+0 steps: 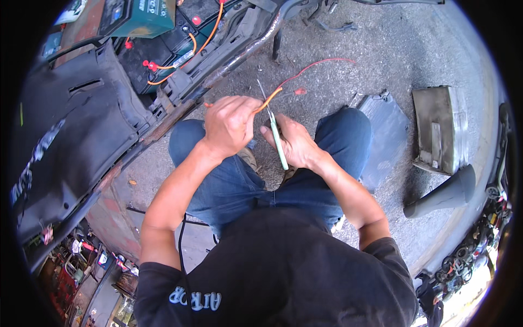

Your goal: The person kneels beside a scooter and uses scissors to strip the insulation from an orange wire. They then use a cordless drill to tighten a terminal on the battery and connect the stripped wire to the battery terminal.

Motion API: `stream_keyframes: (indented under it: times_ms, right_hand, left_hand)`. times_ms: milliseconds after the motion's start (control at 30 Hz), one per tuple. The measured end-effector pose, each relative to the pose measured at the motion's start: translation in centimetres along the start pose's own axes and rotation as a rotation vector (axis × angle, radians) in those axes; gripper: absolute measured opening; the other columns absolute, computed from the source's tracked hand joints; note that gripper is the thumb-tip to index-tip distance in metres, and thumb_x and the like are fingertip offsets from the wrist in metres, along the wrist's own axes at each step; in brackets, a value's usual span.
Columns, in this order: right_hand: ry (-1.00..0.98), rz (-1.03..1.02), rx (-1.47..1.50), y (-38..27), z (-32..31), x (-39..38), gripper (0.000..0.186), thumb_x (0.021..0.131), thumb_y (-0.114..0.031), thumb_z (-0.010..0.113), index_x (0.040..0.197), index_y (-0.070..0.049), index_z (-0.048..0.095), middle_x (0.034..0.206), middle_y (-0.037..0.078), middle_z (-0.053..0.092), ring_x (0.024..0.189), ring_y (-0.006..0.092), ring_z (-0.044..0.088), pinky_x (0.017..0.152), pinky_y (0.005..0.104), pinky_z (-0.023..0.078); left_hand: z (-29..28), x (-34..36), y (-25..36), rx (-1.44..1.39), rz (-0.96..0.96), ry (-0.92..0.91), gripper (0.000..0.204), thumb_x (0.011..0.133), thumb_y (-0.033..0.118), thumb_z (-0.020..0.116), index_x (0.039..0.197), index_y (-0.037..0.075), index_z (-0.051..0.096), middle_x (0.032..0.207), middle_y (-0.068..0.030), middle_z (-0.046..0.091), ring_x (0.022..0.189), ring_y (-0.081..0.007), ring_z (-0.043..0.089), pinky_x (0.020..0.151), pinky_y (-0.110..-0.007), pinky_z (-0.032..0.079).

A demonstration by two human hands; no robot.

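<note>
Left hand [229, 124] closed round the orange cable [269, 100], its end poking out ahead of the knees; right hand [294, 143] curled on a pale-handled tool [278, 143], and the thin blade crosses that cable! Contact? Can't tell. I'd say light, even pressure, a firm pinch close in, fingertips clear, red wire [310, 66] out of the way.

Orange cable [271, 99]; red wire [316, 62]; pale-green tool handle [279, 145].
</note>
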State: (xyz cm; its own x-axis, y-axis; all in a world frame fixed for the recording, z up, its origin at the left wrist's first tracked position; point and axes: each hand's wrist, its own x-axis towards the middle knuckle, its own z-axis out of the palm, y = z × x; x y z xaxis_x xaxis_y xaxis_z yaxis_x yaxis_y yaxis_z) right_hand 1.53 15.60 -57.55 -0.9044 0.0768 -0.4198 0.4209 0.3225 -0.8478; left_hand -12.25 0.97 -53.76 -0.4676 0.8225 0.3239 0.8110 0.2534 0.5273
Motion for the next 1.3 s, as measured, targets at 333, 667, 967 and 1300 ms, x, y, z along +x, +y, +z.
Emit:
stream_keyframes:
  times_ms: [333, 667, 967, 1300]
  right_hand:
    - [0.11, -0.088, 0.003, 1.1, 1.7, -2.2, 0.043, 0.099, -0.037, 0.061, 0.088, 0.004, 0.058, 0.074, 0.026, 0.062, 0.073, 0.0435, 0.065, 0.067, 0.0491, 0.049]
    - [0.117, 0.0, 0.066, 3.1, 2.6, -2.3, 0.042, 0.1, -0.035, 0.061, 0.085, 0.004, 0.059, 0.067, 0.017, 0.061, 0.066, 0.0245, 0.064, 0.061, 0.0425, 0.049]
    - [-0.019, 0.086, 0.128, 3.1, 0.9, -1.5, 0.058, 0.096, -0.049, 0.063, 0.088, 0.008, 0.057, 0.082, 0.033, 0.063, 0.083, 0.0456, 0.067, 0.077, 0.0515, 0.05]
    - [0.121, 0.087, 0.229, 3.6, 2.0, -0.9, 0.057, 0.101, -0.05, 0.059, 0.083, 0.004, 0.063, 0.072, 0.024, 0.066, 0.073, 0.0382, 0.07, 0.069, 0.0464, 0.053]
  left_hand:
    - [-0.2, -1.1, 1.5, 0.017, 0.019, -0.019, 0.008, 0.083, 0.006, 0.066, 0.091, 0.006, 0.068, 0.08, -0.0107, 0.069, 0.074, -0.0321, 0.068, 0.069, -0.043, 0.052]
    - [1.7, -0.8, 1.6, -0.049, -0.151, -0.114, 0.005, 0.088, 0.01, 0.066, 0.088, 0.005, 0.067, 0.079, -0.0134, 0.068, 0.076, -0.0354, 0.068, 0.068, -0.046, 0.052]
    - [2.5, -0.6, 0.9, -0.202, -0.135, -0.136, 0.007, 0.085, 0.008, 0.069, 0.089, 0.003, 0.07, 0.08, -0.0136, 0.069, 0.073, -0.0328, 0.07, 0.062, -0.04, 0.052]
    - [3.8, 0.5, -0.9, -0.43, -0.542, -0.149, 0.006, 0.094, 0.006, 0.069, 0.095, 0.0, 0.072, 0.079, -0.0051, 0.073, 0.072, -0.0096, 0.067, 0.065, -0.026, 0.051]
